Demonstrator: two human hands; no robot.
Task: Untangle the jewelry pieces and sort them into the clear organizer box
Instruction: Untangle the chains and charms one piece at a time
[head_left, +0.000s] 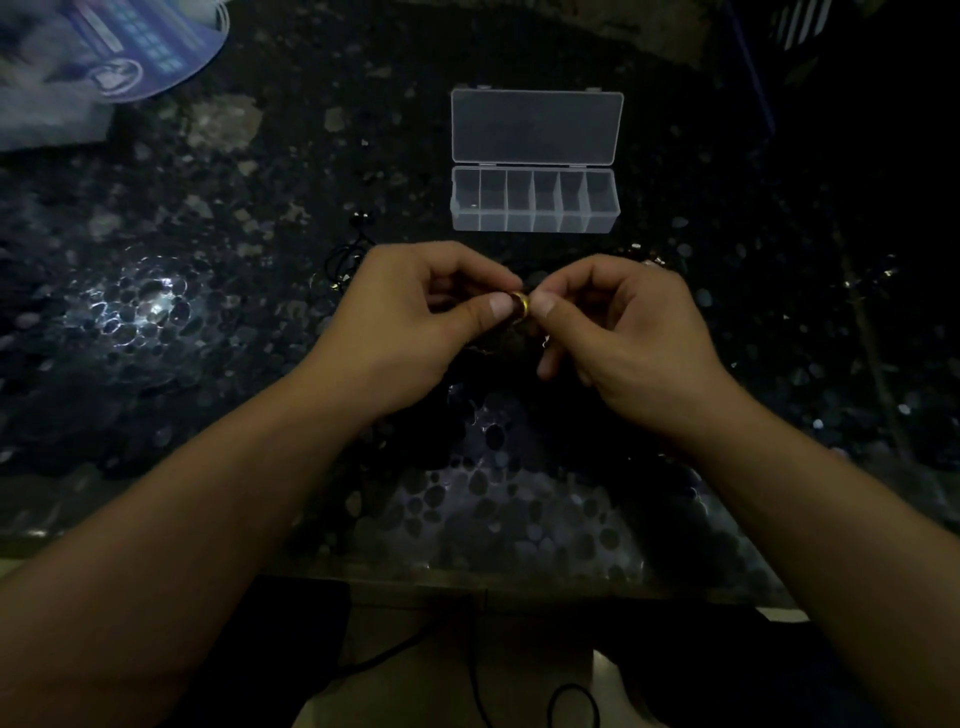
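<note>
While my left hand (415, 312) and right hand (618, 322) both pinch a small gold ring (519, 306) above the dark pebbled table (182, 312), dim light could hide a drop — thin cords (345, 254) lie nearby w/ the tangle. The clear organizer box (535, 200) sits open just beyond, path unobstructed; table edge is near me.

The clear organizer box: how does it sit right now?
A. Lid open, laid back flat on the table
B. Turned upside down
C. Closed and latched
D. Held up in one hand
A: the clear organizer box lies with its lid swung back flat, its six compartments exposed, beyond both hands.
</note>
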